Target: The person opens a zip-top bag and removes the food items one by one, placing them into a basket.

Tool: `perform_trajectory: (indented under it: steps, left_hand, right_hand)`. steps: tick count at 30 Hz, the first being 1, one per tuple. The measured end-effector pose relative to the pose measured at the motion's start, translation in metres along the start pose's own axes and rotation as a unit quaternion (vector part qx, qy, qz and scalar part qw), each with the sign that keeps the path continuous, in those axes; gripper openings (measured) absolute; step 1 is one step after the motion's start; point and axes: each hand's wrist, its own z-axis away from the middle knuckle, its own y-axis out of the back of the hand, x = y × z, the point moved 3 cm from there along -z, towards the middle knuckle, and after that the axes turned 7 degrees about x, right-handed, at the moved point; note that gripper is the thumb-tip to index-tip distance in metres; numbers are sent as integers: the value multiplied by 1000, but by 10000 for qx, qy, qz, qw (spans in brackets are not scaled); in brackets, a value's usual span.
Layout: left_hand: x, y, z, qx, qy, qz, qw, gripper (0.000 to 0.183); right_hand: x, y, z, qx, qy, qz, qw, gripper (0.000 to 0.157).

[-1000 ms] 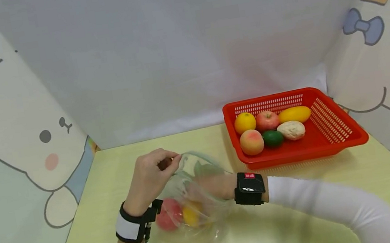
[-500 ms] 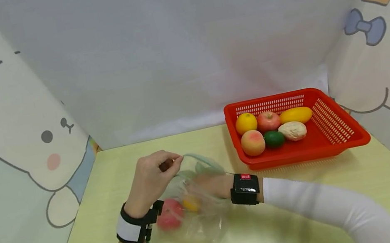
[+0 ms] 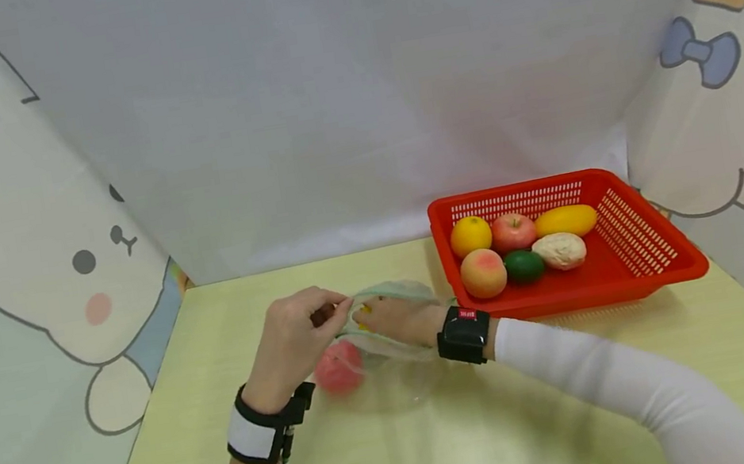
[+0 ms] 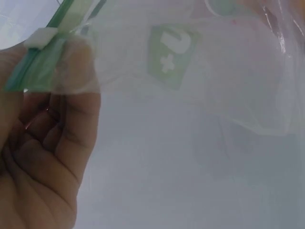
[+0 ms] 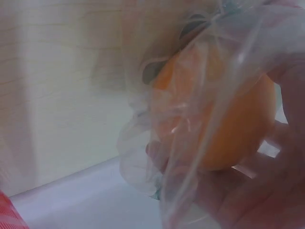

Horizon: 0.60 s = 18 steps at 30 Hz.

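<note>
A clear zip bag (image 3: 395, 385) with a green-edged mouth hangs between the hands. The left hand (image 3: 303, 326) pinches one corner of the mouth between thumb and finger, right beside a white slider (image 4: 40, 38) in the left wrist view. At the bag's mouth, the right hand (image 3: 395, 318) curls its fingers round an orange (image 5: 214, 109); clear film overlaps the fruit in the right wrist view. Only a yellow sliver of it shows past the fingers in the head view. Lower in the bag lies a pinkish-red round fruit (image 3: 338, 367), seen through the plastic.
A red plastic basket (image 3: 651, 266) stands at the right of the pale table (image 3: 177, 421). In it lie a yellow-orange citrus fruit (image 3: 470, 236), an apple (image 3: 513, 232), a peach (image 3: 483, 273) and several others. A grey-white wall backs the table.
The right hand has risen from deeper in the bag to its mouth, with the orange in its fingers. The bag's lower part and the red fruit have shifted upward; the left hand barely moved.
</note>
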Motion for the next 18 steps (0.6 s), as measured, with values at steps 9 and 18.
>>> perform_trajectory:
  steps: [9, 18]
  left_hand:
    - [-2, 0, -1, -24, 257, 59, 9996, 6]
    - [-6, 0, -2, 75, 315, -93, 9994, 5]
  right_hand:
    - [8, 29, 22, 680, 68, 40, 9977, 67]
    - [10, 74, 67, 1893, 176, -1006, 9766, 61]
